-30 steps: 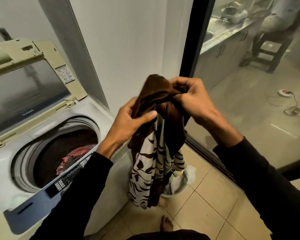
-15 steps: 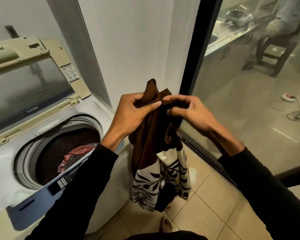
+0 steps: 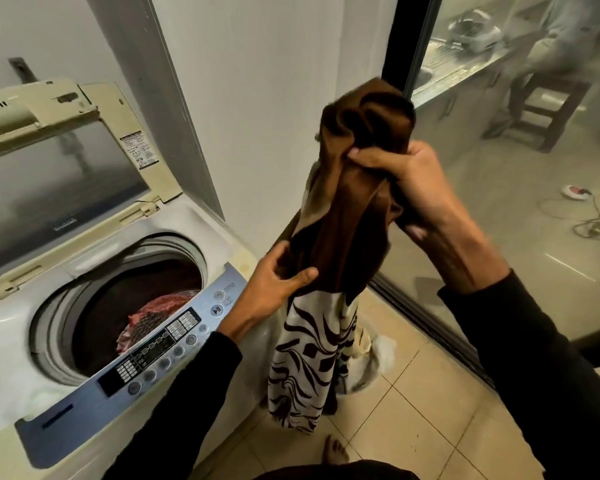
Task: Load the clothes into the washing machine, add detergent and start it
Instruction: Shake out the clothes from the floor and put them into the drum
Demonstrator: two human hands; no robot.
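Step in hand, as I judge it: carrying the brown garment (image 3: 347,216) to the washing machine (image 3: 49,323) drum at lower left of frame. I'd gather the zebra-print tail low at centre so it clears the control panel (image 3: 160,344), then release over the opening. Right hand (image 3: 412,181), centre right, fingers bunched round the garment's top. Left hand (image 3: 274,285) pinches the garment's mid-section, thumb in front.

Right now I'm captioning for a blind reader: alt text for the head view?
Two hands hold up a brown and zebra-print garment: the right hand grips its top, the left hand pinches it lower. Beside it, an open washing machine holds red clothes.
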